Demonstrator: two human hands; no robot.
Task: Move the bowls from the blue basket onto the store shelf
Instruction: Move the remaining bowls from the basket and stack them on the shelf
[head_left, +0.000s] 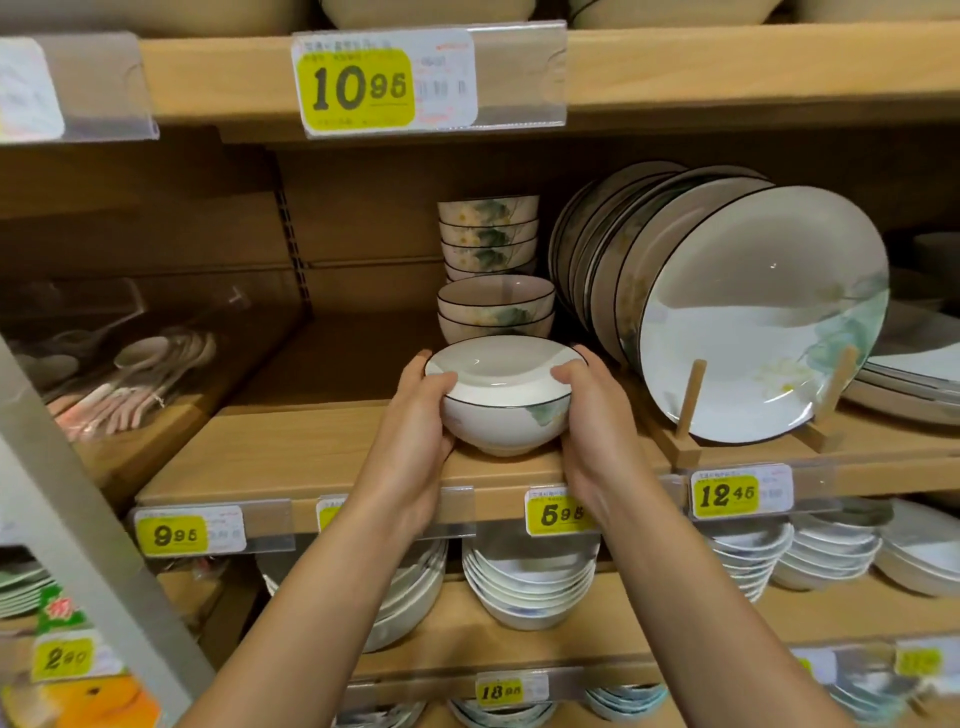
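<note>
You cupped the bowl between both hands, the left hand curled round one wall and the right hand round the other, equally near. It stood upright just in front of the short stack of matching bowls, over the shelf; whether its foot touched the board was unclear. Left of that stack the board lay bare. Right of it, leaning plates crowded close.

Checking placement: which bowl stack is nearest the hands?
The short front stack, just behind the held bowl; the taller stack stands farther back.
</note>
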